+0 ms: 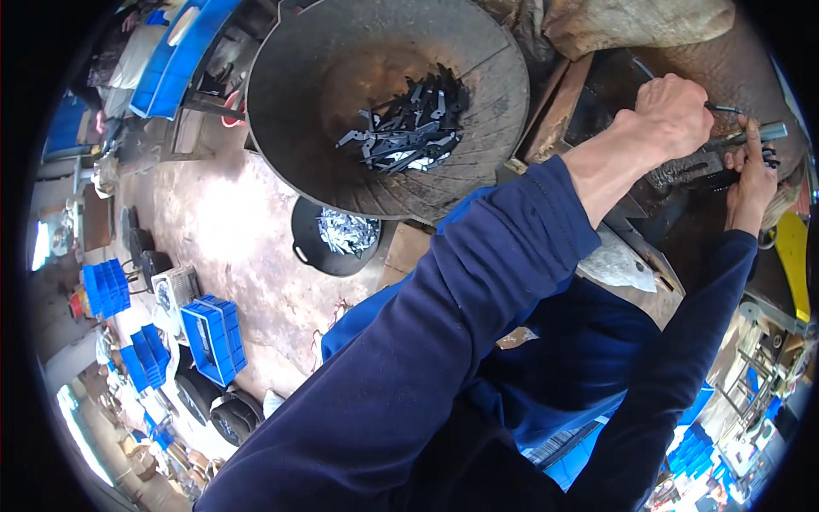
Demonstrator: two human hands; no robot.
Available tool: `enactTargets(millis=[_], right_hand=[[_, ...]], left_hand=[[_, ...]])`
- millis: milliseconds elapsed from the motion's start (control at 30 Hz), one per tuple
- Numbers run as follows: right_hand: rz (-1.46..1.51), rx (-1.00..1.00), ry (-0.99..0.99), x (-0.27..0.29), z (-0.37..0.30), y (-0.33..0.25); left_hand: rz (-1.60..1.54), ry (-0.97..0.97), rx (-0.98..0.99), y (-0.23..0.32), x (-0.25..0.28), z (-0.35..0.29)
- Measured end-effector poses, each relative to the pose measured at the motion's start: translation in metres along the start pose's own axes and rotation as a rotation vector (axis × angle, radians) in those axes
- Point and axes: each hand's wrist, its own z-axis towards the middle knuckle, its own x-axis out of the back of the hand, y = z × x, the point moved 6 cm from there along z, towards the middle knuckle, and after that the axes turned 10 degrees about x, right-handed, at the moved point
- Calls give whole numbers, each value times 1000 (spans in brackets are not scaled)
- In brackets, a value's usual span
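Note:
My left hand [674,115] is closed in a fist around a thin metal rod [723,108], whose ends stick out on both sides. Just below and to the right, my right hand [749,183] has its fingers bent beside a grey metal cylinder [772,131], with one digit stretched up toward the rod's end. Small black pieces [770,158] show by its fingers; what it grips is partly hidden. Under both hands lies a dark, dirty metal block [678,173]. A large round metal pan [290,102] to the left holds a heap of black and silvery flat metal parts [409,124].
Below the pan, a smaller black basin [300,247] of shiny metal pieces stands on the floor. Wooden boards [559,107] separate the large pan from the work spot. A brown sack [640,24] lies at the back. Blue crates [213,337] stand at left; a yellow part [793,264] is at right.

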Motion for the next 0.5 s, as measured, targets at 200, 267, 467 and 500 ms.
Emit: enactTargets(millis=[200, 267, 467, 500], right_hand=[[-46, -8, -13, 1, 5, 12], [-110, 0, -23, 5, 7, 12], [-17, 93, -95, 18, 30, 33], [15, 106, -154, 30, 34, 39]], left_hand=[[-3, -65, -10, 4, 33, 4], [52, -55, -76, -1, 53, 0], [388, -93, -218, -120, 183, -31], [496, -156, -9, -166, 199, -34]])
